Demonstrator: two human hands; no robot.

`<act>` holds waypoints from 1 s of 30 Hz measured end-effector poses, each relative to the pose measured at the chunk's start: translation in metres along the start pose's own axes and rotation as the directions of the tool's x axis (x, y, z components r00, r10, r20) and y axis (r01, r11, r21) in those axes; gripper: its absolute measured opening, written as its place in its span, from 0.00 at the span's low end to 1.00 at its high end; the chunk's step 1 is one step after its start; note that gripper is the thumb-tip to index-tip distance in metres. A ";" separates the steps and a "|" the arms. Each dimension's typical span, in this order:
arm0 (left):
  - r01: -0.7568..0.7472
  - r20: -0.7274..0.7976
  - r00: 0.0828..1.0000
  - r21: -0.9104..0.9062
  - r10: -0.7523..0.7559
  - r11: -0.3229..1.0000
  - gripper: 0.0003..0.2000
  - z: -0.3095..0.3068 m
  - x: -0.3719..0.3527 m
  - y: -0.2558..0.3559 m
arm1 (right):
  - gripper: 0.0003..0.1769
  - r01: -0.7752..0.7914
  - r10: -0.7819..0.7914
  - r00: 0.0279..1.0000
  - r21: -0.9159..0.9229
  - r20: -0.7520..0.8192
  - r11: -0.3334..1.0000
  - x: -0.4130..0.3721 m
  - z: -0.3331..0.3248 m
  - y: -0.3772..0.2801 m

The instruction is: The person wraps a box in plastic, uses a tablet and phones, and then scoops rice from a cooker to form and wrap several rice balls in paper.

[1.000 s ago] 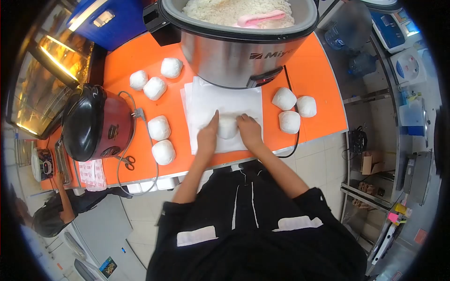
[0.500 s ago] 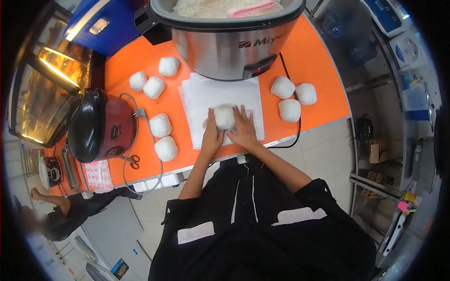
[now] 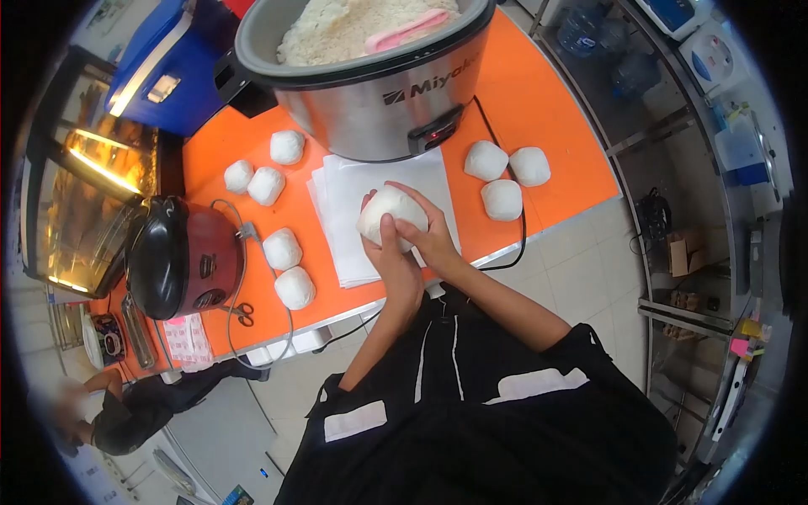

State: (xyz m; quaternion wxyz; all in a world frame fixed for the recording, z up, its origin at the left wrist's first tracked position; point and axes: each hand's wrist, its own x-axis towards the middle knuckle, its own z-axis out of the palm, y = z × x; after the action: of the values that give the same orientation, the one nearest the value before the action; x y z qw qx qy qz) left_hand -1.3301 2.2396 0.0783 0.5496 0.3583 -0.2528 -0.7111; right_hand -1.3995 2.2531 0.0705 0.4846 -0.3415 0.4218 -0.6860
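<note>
A rounded white paper-wrapped packet is raised over the stack of white paper sheets. My left hand cups it from the left and below, the thumb lying up its near face. My right hand wraps round its right side, fingers over the far edge. What the paper encloses is hidden. Just beyond stands a big steel rice cooker, full of white cooked rice with a pink utensil resting on it.
Similar wrapped packets stand left and right of the sheets. A red-and-black rice cooker, its cable, scissors, a blue cooler box and a lit glass food case occupy the left. Another person is at lower left.
Both hands have lifted the packet off the paper sheets toward me and now wrap round it, where before they pressed its sides on the sheets. The camera view has shifted slightly.
</note>
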 end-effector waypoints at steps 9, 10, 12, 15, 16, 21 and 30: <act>-0.116 0.438 0.898 0.330 -0.043 0.937 0.42 0.004 0.005 -0.053 | 0.35 -0.122 0.107 0.983 -0.094 -0.152 0.988 -0.044 -0.073 -0.036; -0.116 0.469 0.879 0.390 -0.089 0.913 0.44 0.004 0.006 -0.063 | 0.34 -0.212 0.171 0.948 -0.131 -0.267 0.968 -0.050 -0.089 -0.040; -0.159 0.521 0.851 0.384 -0.071 0.910 0.42 -0.004 0.014 -0.066 | 0.31 -0.288 0.175 0.823 -0.131 -0.541 0.949 -0.061 -0.121 -0.046; -0.408 0.424 0.901 0.762 0.088 0.502 0.27 -0.040 0.042 -0.034 | 0.29 -0.286 -0.072 0.516 -0.251 -0.853 0.925 -0.075 -0.197 -0.022; -0.432 0.416 0.901 0.839 0.120 0.332 0.23 -0.066 0.057 -0.029 | 0.27 -0.339 -0.130 0.547 -0.361 -0.827 0.868 -0.081 -0.231 -0.006; -0.463 0.463 0.884 0.844 -0.068 -0.271 0.20 -0.129 0.060 -0.016 | 0.26 -0.516 -0.314 0.758 -0.820 -0.572 0.249 -0.071 -0.272 -0.012; -0.345 0.330 0.938 0.920 -0.106 -0.187 0.27 -0.117 0.047 -0.011 | 0.14 0.470 -0.026 0.843 -0.760 0.537 -0.449 0.224 -0.035 -0.211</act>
State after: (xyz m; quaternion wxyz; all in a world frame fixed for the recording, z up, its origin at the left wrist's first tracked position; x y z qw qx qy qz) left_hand -1.2513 2.2012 -0.0129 0.0982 0.5130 -0.8159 -0.2480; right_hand -1.5768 2.0853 0.2617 -0.1433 -0.7648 0.6235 -0.0758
